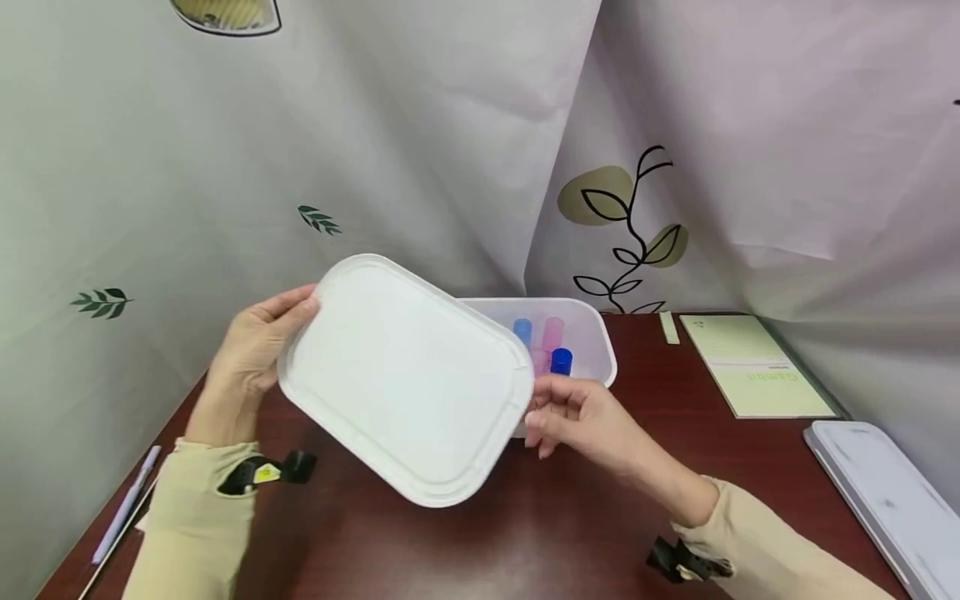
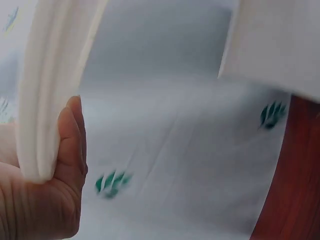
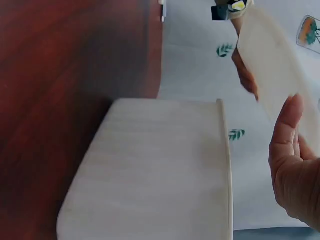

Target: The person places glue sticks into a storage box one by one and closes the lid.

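A white rectangular lid (image 1: 408, 379) is held up, tilted, above the table in the head view. My left hand (image 1: 258, 337) grips its left corner, the thumb on the near face. At the lid's right edge is my right hand (image 1: 577, 417), fingers bent, with thumb and fingers around the rim in the right wrist view. Behind the lid stands a white plastic box (image 1: 596, 333), partly hidden by it. Inside the box show a dark blue cylinder (image 1: 561, 362), a light blue one (image 1: 522, 332) and pink ones (image 1: 552, 333).
On the dark red table (image 1: 337, 533), a green notepad (image 1: 757, 367) and a small pale strip (image 1: 669, 327) lie at the back right. A white flat case (image 1: 892, 500) is at the right edge. A purple pen (image 1: 126, 504) lies far left. Pale curtains (image 1: 420, 150) hang behind.
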Available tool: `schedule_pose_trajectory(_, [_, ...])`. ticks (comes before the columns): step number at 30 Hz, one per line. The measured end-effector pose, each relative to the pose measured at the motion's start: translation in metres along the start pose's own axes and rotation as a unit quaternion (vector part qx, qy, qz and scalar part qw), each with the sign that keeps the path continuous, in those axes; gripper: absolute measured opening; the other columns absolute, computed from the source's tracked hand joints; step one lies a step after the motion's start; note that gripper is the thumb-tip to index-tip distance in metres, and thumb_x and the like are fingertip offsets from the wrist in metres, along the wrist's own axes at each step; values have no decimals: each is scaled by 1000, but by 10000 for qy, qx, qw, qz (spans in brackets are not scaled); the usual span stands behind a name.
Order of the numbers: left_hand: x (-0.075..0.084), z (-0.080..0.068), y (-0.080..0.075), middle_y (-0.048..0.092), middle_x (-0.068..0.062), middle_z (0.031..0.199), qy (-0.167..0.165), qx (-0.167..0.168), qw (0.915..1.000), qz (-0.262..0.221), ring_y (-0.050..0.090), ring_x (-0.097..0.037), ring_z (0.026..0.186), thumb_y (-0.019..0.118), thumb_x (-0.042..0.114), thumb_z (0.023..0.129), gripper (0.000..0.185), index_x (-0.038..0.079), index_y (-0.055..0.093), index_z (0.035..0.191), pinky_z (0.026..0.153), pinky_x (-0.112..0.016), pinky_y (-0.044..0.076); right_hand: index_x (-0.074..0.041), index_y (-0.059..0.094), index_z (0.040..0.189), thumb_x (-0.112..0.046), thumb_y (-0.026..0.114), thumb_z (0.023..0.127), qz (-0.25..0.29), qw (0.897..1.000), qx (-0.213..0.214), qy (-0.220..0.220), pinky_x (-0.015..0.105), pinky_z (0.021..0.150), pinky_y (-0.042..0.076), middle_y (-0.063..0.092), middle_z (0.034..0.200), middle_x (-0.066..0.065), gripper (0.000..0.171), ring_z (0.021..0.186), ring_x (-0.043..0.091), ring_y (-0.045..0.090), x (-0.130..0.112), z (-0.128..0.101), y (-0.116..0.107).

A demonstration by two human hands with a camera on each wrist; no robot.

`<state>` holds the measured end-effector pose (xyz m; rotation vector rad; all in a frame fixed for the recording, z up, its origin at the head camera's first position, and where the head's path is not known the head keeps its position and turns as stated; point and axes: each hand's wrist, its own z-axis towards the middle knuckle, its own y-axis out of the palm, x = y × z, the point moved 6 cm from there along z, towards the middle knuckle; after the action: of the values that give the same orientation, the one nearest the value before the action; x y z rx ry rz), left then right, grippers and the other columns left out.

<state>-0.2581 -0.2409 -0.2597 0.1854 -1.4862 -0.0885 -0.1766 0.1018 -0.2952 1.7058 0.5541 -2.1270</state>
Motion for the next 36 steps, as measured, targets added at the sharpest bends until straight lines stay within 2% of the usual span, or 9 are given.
schedule_pose_trajectory(6, [-5,-6,24,68,8,90,136,-48,9995,283,65,-6,75,70,15,85,11,24,72,91,60,-20,56,16,57,88,-6,62,89,-263,9996,-18,110,31,51,55,63,65,0,22,57,10,61,3,-12,-4])
schedule_pose_trajectory(16, [-12,-16,53,69,7,90,79,-1100,9938,-167,65,-5,79,61,7,91,19,22,73,90,69,-19,55,8,57,86,1,52,94,-986,9858,1113,-780,29,46,52,62,64,1,12,53,12,61,-39,-24,-56])
schedule_pose_trajectory(20, [-2,-23,66,68,7,88,721,-1065,9917,-51,64,-4,80,61,1,89,24,21,74,88,75,-17,53,8,63,92,13,54,88,-1292,9576,1572,-2038,23,49,53,64,66,4,11,57,10,63,-68,-33,-72])
schedule_pose_trajectory(23, [6,-27,71,66,9,84,1289,-988,9856,477,59,-3,78,63,0,88,24,21,74,91,73,-16,51,11,66,95,18,59,81,-2059,9154,1906,-2886,16,57,52,67,74,3,17,64,6,63,-83,-39,-79])
schedule_pose_trajectory(25, [8,-30,73,67,11,89,1458,-1062,9793,920,58,-4,80,63,2,89,23,19,74,101,72,-16,50,9,68,100,19,63,77,-2731,8872,2199,-3000,12,62,49,69,82,-3,25,69,3,60,-84,-40,-83])
schedule_pose_trajectory(27, [5,-30,75,68,12,97,1452,-1269,9737,1213,60,-4,84,61,6,91,24,11,70,113,73,-17,52,4,68,107,16,62,80,-3310,8741,2331,-2685,9,68,48,69,95,-11,29,80,0,61,-79,-39,-89])
schedule_pose_trajectory(28, [2,-31,75,68,12,102,1373,-1393,9719,1312,62,-4,87,59,8,92,28,7,65,120,75,-19,53,2,68,110,13,61,83,-3495,8741,2358,-2412,8,71,47,68,99,-15,30,85,-2,60,-73,-37,-93])
schedule_pose_trajectory(33, [-21,-28,80,65,8,113,876,-1453,9710,1683,64,-4,95,58,17,94,40,-5,54,128,78,-24,56,4,59,122,-7,51,96,-2730,9342,2123,-876,17,67,53,65,105,-16,29,77,3,64,-32,-23,-112])
schedule_pose_trajectory(36, [-37,-23,83,63,1,108,572,-1243,9710,1962,62,-3,88,62,18,92,45,0,53,131,74,-22,56,7,51,129,-14,53,96,-2529,9448,2077,-141,21,58,53,65,100,0,39,65,5,59,-11,-14,-119])
